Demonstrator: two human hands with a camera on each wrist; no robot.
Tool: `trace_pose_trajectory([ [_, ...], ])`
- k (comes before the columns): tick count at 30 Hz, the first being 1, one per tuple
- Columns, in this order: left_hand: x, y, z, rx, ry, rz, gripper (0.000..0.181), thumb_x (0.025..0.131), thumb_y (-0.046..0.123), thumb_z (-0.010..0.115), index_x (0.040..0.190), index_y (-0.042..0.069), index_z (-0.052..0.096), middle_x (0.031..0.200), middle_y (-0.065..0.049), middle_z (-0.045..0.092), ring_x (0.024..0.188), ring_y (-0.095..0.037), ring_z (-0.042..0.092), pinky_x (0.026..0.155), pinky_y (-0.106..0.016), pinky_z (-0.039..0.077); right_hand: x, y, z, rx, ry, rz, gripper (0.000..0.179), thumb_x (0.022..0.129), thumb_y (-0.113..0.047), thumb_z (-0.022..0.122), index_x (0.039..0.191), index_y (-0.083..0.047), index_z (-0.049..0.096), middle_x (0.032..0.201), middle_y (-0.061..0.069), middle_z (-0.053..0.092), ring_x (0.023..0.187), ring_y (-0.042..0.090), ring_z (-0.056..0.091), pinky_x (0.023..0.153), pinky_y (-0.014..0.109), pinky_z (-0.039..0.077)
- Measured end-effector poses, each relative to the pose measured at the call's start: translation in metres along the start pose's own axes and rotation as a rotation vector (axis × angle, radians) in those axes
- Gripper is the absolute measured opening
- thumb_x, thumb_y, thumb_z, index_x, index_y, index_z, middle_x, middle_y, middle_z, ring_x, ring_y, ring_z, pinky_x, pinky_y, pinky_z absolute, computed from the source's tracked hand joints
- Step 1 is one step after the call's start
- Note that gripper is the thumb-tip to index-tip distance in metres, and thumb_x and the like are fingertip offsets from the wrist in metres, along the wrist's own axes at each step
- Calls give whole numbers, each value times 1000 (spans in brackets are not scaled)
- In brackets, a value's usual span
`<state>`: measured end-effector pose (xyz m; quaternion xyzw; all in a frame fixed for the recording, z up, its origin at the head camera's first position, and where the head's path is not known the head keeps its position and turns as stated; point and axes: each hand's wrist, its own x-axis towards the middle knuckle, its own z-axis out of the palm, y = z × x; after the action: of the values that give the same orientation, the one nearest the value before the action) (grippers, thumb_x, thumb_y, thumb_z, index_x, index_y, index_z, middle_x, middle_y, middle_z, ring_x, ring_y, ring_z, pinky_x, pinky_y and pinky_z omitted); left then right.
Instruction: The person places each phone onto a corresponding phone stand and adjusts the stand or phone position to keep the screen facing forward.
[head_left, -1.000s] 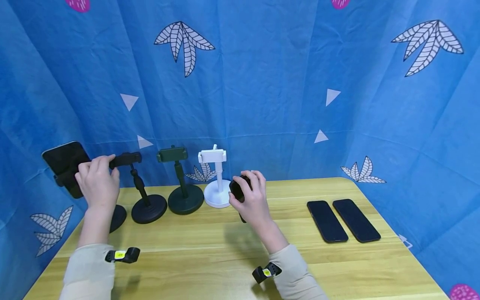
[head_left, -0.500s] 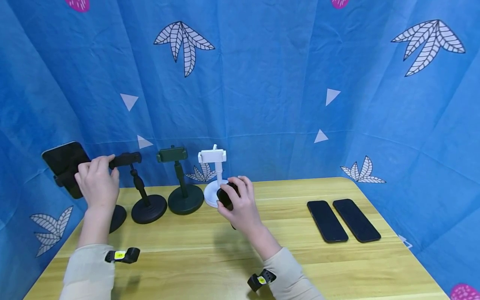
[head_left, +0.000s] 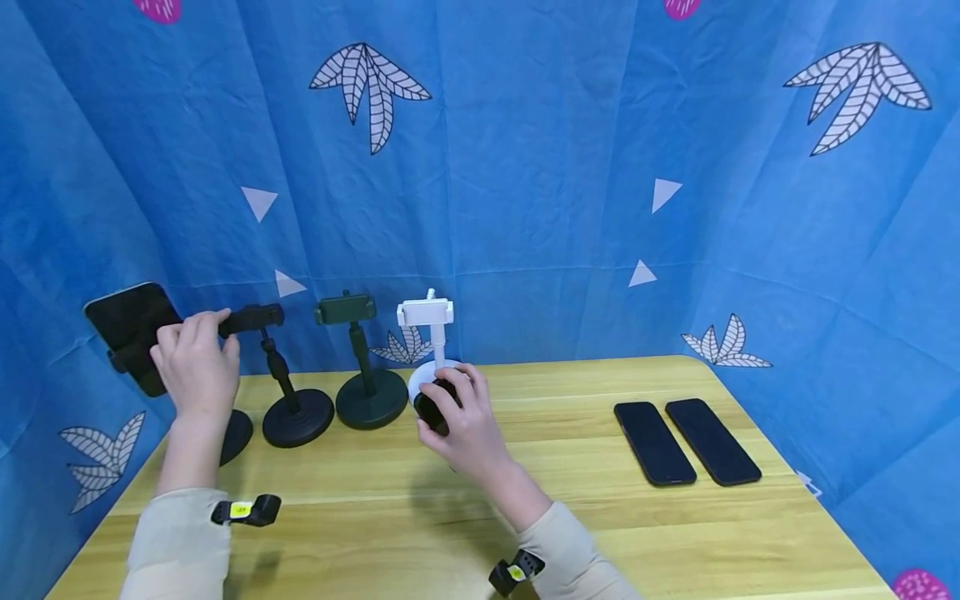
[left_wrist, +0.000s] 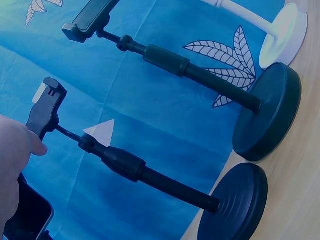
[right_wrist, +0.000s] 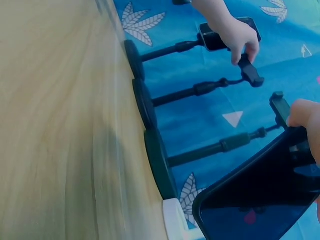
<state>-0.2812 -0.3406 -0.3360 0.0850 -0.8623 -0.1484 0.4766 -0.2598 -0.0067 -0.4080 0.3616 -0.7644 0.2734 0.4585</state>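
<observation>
My left hand (head_left: 197,362) pinches the end of the black phone stand's clamp (head_left: 258,318); in the left wrist view only part of this hand shows at the edge, by the clamp (left_wrist: 47,107). My right hand (head_left: 468,425) grips a black smartphone (head_left: 433,410) by its edges, in front of the white phone stand (head_left: 425,312). In the right wrist view the phone (right_wrist: 255,195) is tilted, screen showing. Between the black and white stands is a dark green phone stand (head_left: 346,310). At far left, another smartphone (head_left: 131,321) sits in the clamp of a dark stand, partly behind my left hand.
Two black smartphones, one (head_left: 655,443) beside the other (head_left: 712,441), lie flat at the right of the wooden table (head_left: 570,533). The stands line the back left edge. A blue patterned curtain (head_left: 525,167) hangs close behind and along both sides.
My right hand has carried the smartphone leftward and slightly nearer, passing in front of the white stand's base. The left hand has stayed on the black clamp.
</observation>
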Motion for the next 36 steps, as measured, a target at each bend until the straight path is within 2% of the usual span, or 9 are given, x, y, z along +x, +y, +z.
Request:
trace_pose_trajectory([
  [16, -1, -2, -2, 11, -14, -7, 33, 93, 7, 62, 125, 0, 62, 123, -26, 63, 104, -41, 42, 86, -55, 30, 3, -10, 9, 27, -21, -11, 41, 73, -20, 80, 110, -11, 65, 121, 13, 56, 118, 34, 47, 93, 45, 51],
  [36, -1, -2, -2, 13, -2, 26, 32, 93, 9, 63, 124, 0, 63, 123, -25, 63, 103, -41, 43, 85, -54, 32, 18, -22, 21, 39, -42, -32, 39, 77, -25, 79, 112, -12, 67, 123, 11, 58, 119, 30, 48, 97, 42, 48],
])
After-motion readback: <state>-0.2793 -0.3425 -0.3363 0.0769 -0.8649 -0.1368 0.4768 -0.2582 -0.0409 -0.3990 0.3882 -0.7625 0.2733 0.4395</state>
